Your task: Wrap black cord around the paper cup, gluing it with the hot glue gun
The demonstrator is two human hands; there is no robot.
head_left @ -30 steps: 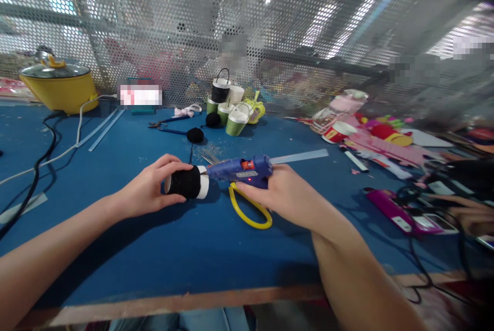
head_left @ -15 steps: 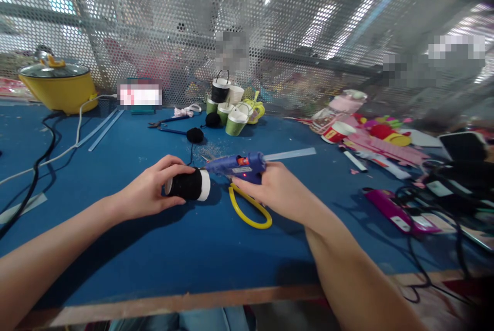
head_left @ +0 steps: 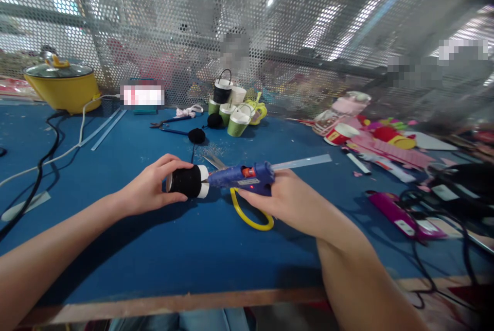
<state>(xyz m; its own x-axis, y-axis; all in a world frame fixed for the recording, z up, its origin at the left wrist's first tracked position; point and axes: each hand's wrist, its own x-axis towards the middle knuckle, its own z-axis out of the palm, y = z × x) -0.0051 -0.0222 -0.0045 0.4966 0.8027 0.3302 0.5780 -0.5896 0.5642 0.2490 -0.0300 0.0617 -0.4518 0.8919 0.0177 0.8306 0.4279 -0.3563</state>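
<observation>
My left hand (head_left: 160, 185) is closed around a small paper cup (head_left: 186, 182) wrapped in black yarn, lying on its side with its white band to the right. A black strand runs from it up to a small ball of black yarn (head_left: 196, 136). In my right hand (head_left: 283, 194) is a blue hot glue gun (head_left: 243, 177), its red light lit and a clear glue stick out of its back. Its nozzle is at the cup's white band; whether they touch I cannot tell. Yellow-handled scissors (head_left: 251, 220) lie partly hidden beneath the gun.
Several small yarn-wrapped cups (head_left: 238, 121) stand at the back, beside pliers (head_left: 170, 127). A yellow electric pot (head_left: 64, 89) with cables is at the far left. Pink craft pieces, a red cup (head_left: 340, 134) and a purple box (head_left: 403, 216) crowd the right. Perforated metal closes off the back.
The glue gun has shifted slightly right and down, its nozzle going from the band's upper edge to about its middle. My left hand keeps its hold on the cup.
</observation>
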